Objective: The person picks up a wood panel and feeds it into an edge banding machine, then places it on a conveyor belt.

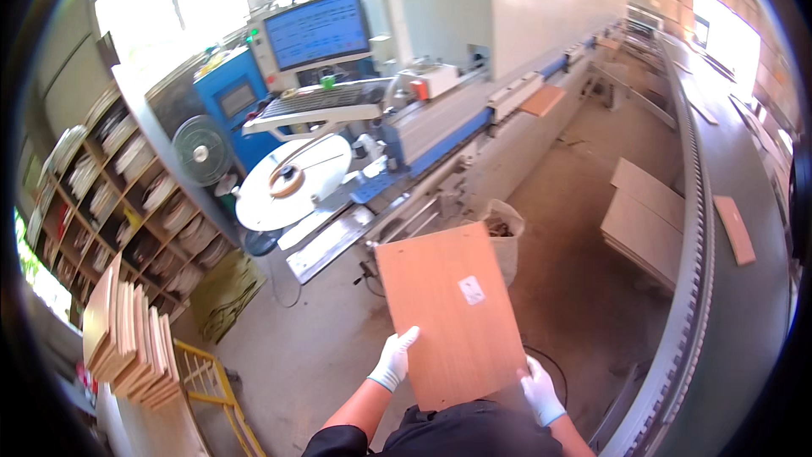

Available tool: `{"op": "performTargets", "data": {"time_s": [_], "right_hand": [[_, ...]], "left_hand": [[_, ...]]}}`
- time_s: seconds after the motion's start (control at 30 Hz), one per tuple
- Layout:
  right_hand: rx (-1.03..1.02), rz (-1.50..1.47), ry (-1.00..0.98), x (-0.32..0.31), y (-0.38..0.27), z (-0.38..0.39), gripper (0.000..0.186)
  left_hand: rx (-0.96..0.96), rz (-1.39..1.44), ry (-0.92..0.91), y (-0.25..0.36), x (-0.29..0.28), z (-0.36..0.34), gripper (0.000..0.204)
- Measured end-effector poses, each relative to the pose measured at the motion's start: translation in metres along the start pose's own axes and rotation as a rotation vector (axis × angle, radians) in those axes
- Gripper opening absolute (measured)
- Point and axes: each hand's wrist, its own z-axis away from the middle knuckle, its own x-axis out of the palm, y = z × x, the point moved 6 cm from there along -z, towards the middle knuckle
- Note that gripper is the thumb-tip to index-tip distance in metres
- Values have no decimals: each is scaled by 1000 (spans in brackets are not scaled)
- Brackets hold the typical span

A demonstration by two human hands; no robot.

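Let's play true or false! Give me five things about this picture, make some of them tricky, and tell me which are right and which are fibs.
1. The left hand and the right hand hold an orange-brown panel. True.
2. Both hands wear black gloves. False: the gloves are white.
3. A pale sticker is on the panel. True.
4. The round fan is to the right of the blue screen. False: it is to the left.
5. Several boards sit together at the lower left. True.
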Motion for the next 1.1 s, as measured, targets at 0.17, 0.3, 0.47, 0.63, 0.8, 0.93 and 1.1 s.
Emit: {"op": "performTargets", "data": {"time_s": [0.17, 0.3, 0.47, 0.63, 0.8, 0.93, 1.1], "right_hand": [[345, -93, -382, 32, 89, 38, 44], [396, -72, -373, 21, 178, 59, 40], [290, 76, -452, -3, 187, 51, 47], [495, 179, -292, -10, 158, 35, 35], [452, 75, -122, -19, 169, 41, 34], [510, 156, -161, -17, 180, 65, 32], [650, 237, -173, -13, 226, 112, 30]], "left_hand": [[237, 221, 278, 16, -98, 26, 41], [318, 487, 353, 15, -133, 44, 42], [343, 606, 342, 14, -144, 29, 19], [353, 865, 353, 10, -155, -16, 6], [386, 1010, 308, 14, -148, -53, 8], [304, 985, 357, 9, -164, -83, 10], [181, 808, 344, 15, -179, -119, 24]]}}
